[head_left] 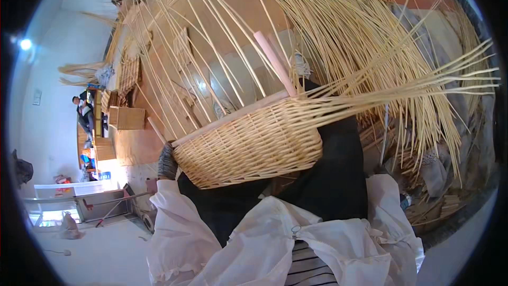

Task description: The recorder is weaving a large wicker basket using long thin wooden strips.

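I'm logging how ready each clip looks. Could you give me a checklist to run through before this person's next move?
1. Basket supported: ok, it lies across the dark trousers.
2. Left hand at the work: ok, it is at the basket's left end.
3. Right hand placed: cannot tell, no clear hand shows beyond the right white sleeve.
4. Long strands at the right end tucked in: not ok, they fan out loose.
5. Pink rod at the right corner: ok, it projects from the basket's edge.

Gaps between the stakes leave passage beyond the basket; long canes bar its right.
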{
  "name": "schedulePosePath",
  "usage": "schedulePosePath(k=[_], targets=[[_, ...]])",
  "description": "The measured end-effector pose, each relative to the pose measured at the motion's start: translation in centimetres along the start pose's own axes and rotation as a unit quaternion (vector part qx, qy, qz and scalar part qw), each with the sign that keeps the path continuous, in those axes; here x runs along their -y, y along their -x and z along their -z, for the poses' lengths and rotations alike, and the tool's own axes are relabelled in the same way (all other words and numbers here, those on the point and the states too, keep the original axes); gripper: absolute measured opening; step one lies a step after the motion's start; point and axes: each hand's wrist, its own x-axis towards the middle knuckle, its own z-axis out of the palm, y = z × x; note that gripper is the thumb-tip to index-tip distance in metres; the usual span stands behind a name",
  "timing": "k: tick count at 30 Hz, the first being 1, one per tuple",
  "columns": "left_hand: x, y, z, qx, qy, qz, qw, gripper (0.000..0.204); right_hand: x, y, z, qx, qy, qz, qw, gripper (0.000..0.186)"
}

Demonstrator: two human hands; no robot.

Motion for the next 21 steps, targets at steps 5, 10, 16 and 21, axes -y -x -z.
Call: schedulePosePath(k=[5, 10, 16, 21], targets=[[2.1, -1.7, 1.6, 0.076, 0.04, -0.049, 0.995, 0.043, -3.0, 9.0, 0.3, -0.001, -0.116, -0.041, 0.992, 0.026], [2.4, -0.9, 1.0, 0.082, 0.067, -0.083, 0.991, 0.046, -0.5, 17.5, 0.6, -0.083, -0.321, -0.073, 0.941, 0.025], [-1.6, 1.4, -0.8, 0.047, -0.141, -0.199, 0.969, 0.036, 9.1, 23.5, 13.3, -0.152, -0.529, 0.093, 0.83, 0.025], [2.0, -0.9, 3.1, -0.031, 0.01, -0.193, 0.981, 0.04, 20.6, 24.0, 26.7, -0.077, -0.481, 0.327, 0.81, 0.025]])
